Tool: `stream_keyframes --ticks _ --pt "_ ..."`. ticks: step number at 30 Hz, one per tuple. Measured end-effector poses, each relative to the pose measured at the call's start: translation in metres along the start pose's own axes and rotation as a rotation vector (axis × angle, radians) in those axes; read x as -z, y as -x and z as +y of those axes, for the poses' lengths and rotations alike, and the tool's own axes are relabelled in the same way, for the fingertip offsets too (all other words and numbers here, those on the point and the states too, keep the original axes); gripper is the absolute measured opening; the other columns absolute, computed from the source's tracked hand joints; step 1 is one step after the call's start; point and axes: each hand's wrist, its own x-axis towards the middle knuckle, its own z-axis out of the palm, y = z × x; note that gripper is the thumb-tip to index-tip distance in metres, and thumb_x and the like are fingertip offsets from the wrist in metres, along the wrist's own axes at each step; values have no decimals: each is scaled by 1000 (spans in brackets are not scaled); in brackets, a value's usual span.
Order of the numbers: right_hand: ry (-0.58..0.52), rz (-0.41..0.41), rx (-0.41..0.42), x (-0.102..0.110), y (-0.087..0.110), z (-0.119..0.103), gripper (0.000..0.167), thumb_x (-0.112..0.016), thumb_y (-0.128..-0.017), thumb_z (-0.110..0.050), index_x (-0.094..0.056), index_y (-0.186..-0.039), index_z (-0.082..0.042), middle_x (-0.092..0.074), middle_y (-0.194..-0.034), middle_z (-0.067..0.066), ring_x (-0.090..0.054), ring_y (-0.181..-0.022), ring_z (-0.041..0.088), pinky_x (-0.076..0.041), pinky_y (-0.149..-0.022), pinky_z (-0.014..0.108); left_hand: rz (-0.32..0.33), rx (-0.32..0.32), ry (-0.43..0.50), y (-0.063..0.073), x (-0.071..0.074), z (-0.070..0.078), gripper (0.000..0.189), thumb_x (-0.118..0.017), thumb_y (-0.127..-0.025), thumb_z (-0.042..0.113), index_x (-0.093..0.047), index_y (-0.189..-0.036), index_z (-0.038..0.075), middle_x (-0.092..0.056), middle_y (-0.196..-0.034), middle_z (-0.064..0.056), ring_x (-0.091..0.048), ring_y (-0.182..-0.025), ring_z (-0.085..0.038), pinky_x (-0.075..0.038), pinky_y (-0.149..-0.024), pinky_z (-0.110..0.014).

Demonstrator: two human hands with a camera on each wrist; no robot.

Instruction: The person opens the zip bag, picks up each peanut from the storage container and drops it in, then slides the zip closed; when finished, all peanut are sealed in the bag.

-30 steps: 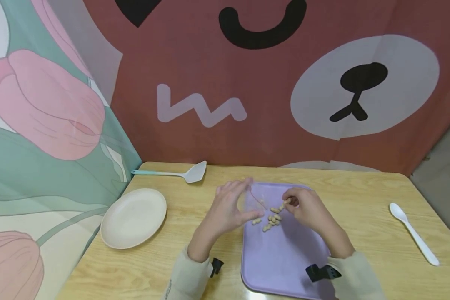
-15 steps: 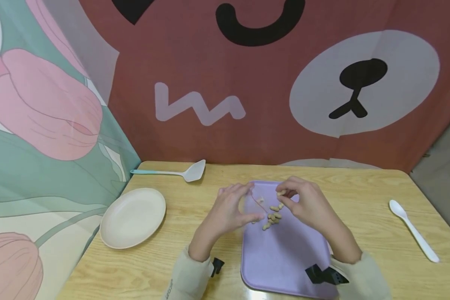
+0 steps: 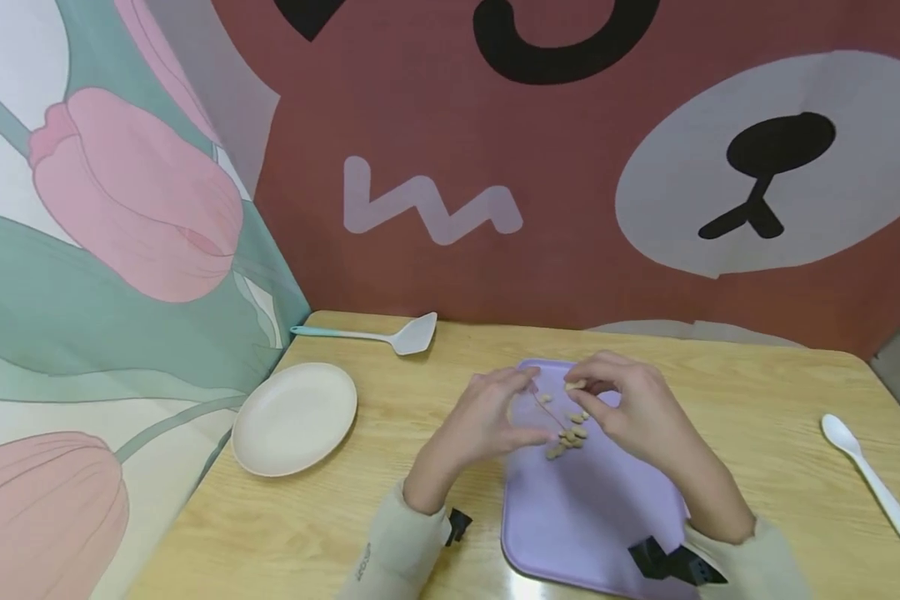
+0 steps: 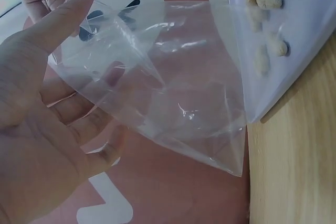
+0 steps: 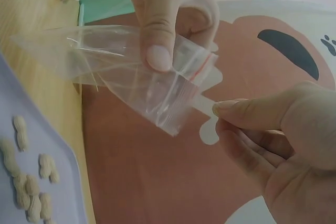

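My left hand (image 3: 483,417) grips a clear zip bag (image 4: 199,82) near its mouth, thumb on one side and fingers on the other. A red strip runs along the bag's opening in the right wrist view. To its right, my right hand (image 3: 641,412) pinches an unshelled peanut (image 3: 575,385) between thumb and fingertips, close to the bag's mouth. Below both hands, several peanuts (image 3: 572,437) lie in a loose group on the purple tray (image 3: 577,525). Some of them show through the bag's film in the left wrist view.
On the wooden table (image 3: 292,533), a cream plate (image 3: 294,419) sits to the left. A white spatula (image 3: 414,335) with a turquoise handle lies along the back edge, against the printed curtain (image 3: 435,283). At the far right lies a white spoon (image 3: 873,483).
My right hand has lifted the peanut from the tray and brought it up beside the bag's mouth. The left hand keeps its grip on the bag. The head view has swung slightly left.
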Motion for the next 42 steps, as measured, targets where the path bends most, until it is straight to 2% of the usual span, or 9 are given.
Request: stream_keyframes --ticks 5,10,14,22,30,42 --pt "-2 -10 5 0 1 -1 25 -79 -76 10 -74 -93 -8 -68 -90 -4 -67 -73 9 -57 -66 31 2 -48 -22 -5 -5 5 75 -87 -75 42 -60 -134 4 -68 -117 0 -62 -110 -12 -44 -89 -36" --pt "5 -12 -13 -1 5 1 23 -80 -77 6 -75 -93 -10 -68 -91 -7 -68 -74 8 -56 -66 30 -7 -83 -53 -11 -9 10 78 -83 -76 51 -59 -137 8 -63 -131 0 -58 -119 -12 -42 -87 -32" --pt "-16 -15 -15 -4 6 3 22 -80 -78 4 -75 -95 -10 -67 -91 -8 -67 -75 8 -57 -66 30 -20 -71 -78 -12 -8 13 80 -81 -76 55 -57 -139 11 -60 -136 2 -56 -122 -13 -41 -87 -30" --pt "-73 -19 -16 -11 2 1 21 -78 -80 4 -74 -100 -4 -68 -92 -1 -67 -76 9 -58 -69 32 -17 -36 -61 -8 -5 12 76 -82 -79 49 -56 -140 10 -59 -138 0 -54 -126 -16 -41 -92 -34" --pt "-115 -37 -57 -15 2 0 13 -75 -85 -1 -74 -97 -5 -66 -90 -8 -65 -77 7 -57 -71 32 -9 -15 -56 -5 -1 9 75 -78 -82 50 -57 -140 8 -58 -139 -3 -54 -127 -17 -41 -92 -35" --pt "-112 -58 -93 -19 5 3 14 -74 -86 -1 -73 -98 -9 -65 -91 -8 -65 -78 8 -57 -72 37 -45 14 -52 -1 1 2 75 -78 -82 50 -57 -139 5 -61 -134 -4 -58 -120 -17 -43 -90 -36"
